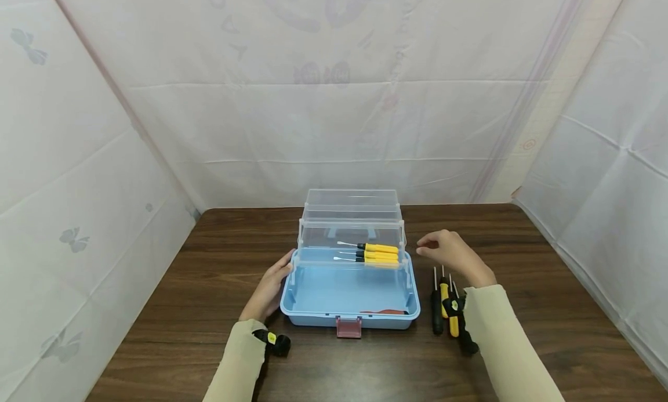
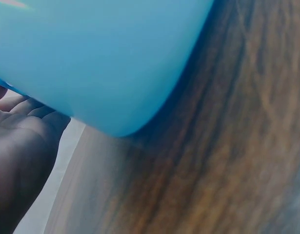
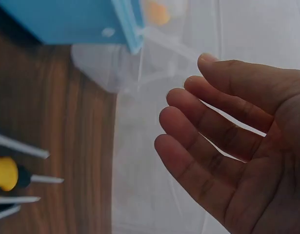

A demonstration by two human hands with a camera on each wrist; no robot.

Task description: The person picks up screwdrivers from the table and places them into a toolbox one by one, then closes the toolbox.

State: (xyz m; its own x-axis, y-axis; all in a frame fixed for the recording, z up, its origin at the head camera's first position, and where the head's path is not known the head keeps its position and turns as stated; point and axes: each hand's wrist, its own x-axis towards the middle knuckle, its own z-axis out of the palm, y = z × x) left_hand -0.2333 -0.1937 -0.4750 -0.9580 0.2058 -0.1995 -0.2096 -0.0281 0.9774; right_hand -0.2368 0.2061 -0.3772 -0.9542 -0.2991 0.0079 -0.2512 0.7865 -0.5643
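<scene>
Left hand: the left hand point(image 1: 271, 289) lies flat against the left end wall of the light-blue plastic toolbox point(image 1: 313, 315), fingers straight and pressed to the plastic, nothing gripped. In the left wrist view the palm point(image 2: 18, 156) sits right beside the blue wall point(image 2: 106, 63).
Toolbox: the light-blue plastic toolbox stands open at the middle of the dark brown wooden table point(image 1: 182, 309), its dark red front latch point(image 1: 348, 326) towards the person.
Clear tray: a transparent plastic tray point(image 1: 313, 236) is raised on its side arms above the rear half of the blue base, with the clear lid point(image 1: 352, 198) standing behind it.
Tools in tray: three yellow-handled screwdrivers with thin metal shafts point(image 1: 371, 254) lie side by side in the raised tray, shafts pointing left.
Box floor: a thin red item point(image 1: 383, 312) lies along the front right corner of the blue base; what it is cannot be told.
Right hand: the right hand point(image 1: 453, 254) hovers just right of the clear tray, near but not touching it, fingers loosely spread and slightly bent, holding nothing. The right wrist view shows the bare palm and relaxed fingers point(image 3: 208, 117).
Loose tools: a cluster of black and yellow-handled screwdrivers point(image 1: 445, 302) lies on the table just right of the toolbox, under the right wrist, shafts pointing away from the person; their tips show in the right wrist view point(image 3: 23, 173).
Surroundings: white cloth sheets point(image 1: 334, 100) hang round the table on three sides.
</scene>
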